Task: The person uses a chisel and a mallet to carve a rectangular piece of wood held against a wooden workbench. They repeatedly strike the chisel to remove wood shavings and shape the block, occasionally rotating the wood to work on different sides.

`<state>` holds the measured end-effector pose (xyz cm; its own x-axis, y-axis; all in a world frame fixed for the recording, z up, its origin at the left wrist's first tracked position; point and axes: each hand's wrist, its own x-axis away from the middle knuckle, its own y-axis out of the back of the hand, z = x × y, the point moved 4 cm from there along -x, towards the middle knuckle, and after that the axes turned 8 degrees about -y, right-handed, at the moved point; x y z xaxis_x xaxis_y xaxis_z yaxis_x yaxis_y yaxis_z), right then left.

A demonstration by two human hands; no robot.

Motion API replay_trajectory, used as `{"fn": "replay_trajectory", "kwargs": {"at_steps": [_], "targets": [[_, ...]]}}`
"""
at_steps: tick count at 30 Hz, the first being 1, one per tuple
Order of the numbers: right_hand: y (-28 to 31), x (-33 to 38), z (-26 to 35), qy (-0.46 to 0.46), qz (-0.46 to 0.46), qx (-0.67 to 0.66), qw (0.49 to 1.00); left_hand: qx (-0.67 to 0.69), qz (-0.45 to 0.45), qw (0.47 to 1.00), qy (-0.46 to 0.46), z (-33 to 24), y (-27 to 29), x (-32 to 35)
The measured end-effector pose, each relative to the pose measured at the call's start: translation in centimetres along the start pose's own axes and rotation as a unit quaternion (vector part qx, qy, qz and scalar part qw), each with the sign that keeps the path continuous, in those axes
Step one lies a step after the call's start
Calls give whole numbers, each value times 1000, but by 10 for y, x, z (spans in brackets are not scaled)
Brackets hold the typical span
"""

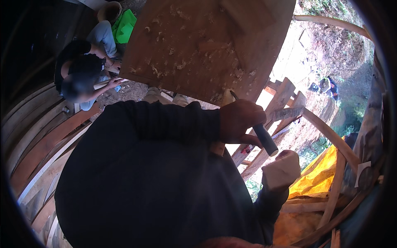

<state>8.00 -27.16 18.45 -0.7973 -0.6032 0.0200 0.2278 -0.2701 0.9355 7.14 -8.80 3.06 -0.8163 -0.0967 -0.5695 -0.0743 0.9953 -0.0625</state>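
My left hand (242,120) is closed around a chisel (266,140) with a dark, round handle. Its narrow blade slants up and left toward a pale piece of wood (227,97) at the near edge of the wooden table (173,37). Whether the tip touches that wood is hard to make out. Just beyond the handle's butt end, my right hand (286,154) grips a pale wooden block (282,171), which hides most of the fingers. A small gap shows between block and handle.
Wood shavings lie across the table. At the left another person (80,72) crouches, hands on a wooden piece, near a green bag (124,26). Curved boards (39,140) are stacked at left. Wooden framing (285,97) and a yellow tarp (318,173) stand at right.
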Motion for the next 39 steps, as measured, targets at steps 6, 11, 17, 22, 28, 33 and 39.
{"fn": "replay_trajectory", "kwargs": {"at_steps": [6, 11, 17, 22, 28, 33, 39], "targets": [[3, -1, -4, -115, 182, 162, 963, -2, -2, 1000, -9, 0, -1, 2], [-9, 25, -42, -68, 20, -154, 985, -7, 9, 1000, 3, 7, 7, -2], [-15, 9, -23, -42, -114, -388, 914, -36, 13, 999, 2, 11, 5, -1], [-75, 22, -61, -363, -185, -498, 766, -13, -7, 1000, 16, 7, 11, 0], [-184, 51, -34, -446, -8, -532, 720, 74, -63, 994, 50, 14, 12, 2], [-196, 23, -9, -419, 6, -591, 689, 152, -126, 976, 89, 31, 5, 16], [-197, 25, -15, -397, 8, -687, 608, 171, -135, 971, 103, 32, -15, -13]]}}
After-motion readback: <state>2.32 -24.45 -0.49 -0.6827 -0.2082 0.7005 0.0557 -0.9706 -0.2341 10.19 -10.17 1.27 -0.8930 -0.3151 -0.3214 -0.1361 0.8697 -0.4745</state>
